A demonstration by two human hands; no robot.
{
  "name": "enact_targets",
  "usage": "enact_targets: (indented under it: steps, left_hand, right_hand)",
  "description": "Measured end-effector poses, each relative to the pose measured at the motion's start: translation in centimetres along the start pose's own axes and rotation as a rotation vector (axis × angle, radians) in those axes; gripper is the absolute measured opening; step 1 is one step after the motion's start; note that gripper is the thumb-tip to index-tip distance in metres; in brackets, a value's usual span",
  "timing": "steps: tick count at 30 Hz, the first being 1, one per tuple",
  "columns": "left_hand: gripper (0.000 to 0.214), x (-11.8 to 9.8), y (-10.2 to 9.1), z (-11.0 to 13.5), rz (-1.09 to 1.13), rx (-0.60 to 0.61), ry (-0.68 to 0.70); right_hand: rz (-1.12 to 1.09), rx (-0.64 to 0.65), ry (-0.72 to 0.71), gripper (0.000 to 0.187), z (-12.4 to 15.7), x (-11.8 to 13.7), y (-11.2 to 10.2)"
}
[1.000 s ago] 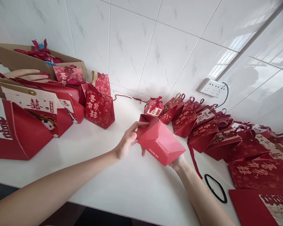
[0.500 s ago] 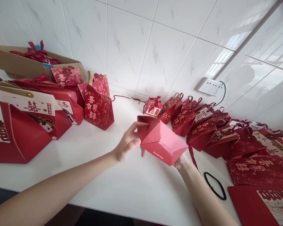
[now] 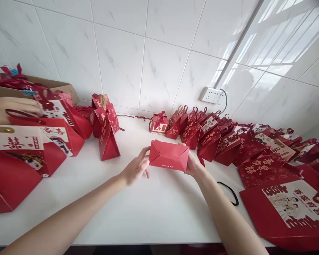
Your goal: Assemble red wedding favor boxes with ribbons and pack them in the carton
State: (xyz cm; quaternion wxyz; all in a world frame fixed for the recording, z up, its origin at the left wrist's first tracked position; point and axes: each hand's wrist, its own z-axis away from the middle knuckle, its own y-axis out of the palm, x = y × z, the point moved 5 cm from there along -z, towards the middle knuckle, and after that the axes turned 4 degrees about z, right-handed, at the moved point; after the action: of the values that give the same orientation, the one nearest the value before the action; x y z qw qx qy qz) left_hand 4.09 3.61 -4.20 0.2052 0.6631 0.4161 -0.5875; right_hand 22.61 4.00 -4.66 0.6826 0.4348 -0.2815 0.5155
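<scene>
A red paper gift box (image 3: pixel 168 154) is held up over the white table, its plain creased base with a small line of print facing me. My right hand (image 3: pixel 193 163) grips its right end, with the fingers mostly hidden behind it. At the left end my left hand (image 3: pixel 135 170) holds the edge, index finger reaching behind and thumb in front. Beyond the box stands a small red box with a ribbon bow (image 3: pixel 159 123). Upright red gift bags (image 3: pixel 193 127) line the right side.
Another person's hand (image 3: pixel 14 108) is among the large red gift bags (image 3: pixel 53 152) at the left. Behind them is a cardboard carton (image 3: pixel 66 89) of ribbons. A black loop (image 3: pixel 232 196) lies near my right forearm. A power strip (image 3: pixel 212 95) is on the tiled wall.
The gift box has turned from a slant to nearly level, its base now squarely towards me. My view has shifted left, and another person's hand has appeared among the left bags.
</scene>
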Motion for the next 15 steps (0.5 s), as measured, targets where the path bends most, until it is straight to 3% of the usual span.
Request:
enact_targets:
  steps: [15]
  left_hand:
    - [0.058, 0.01, 0.13, 0.2, -0.035, 0.006, 0.072]
  right_hand:
    - [0.053, 0.06, -0.085, 0.038, -0.47, -0.01, -0.61]
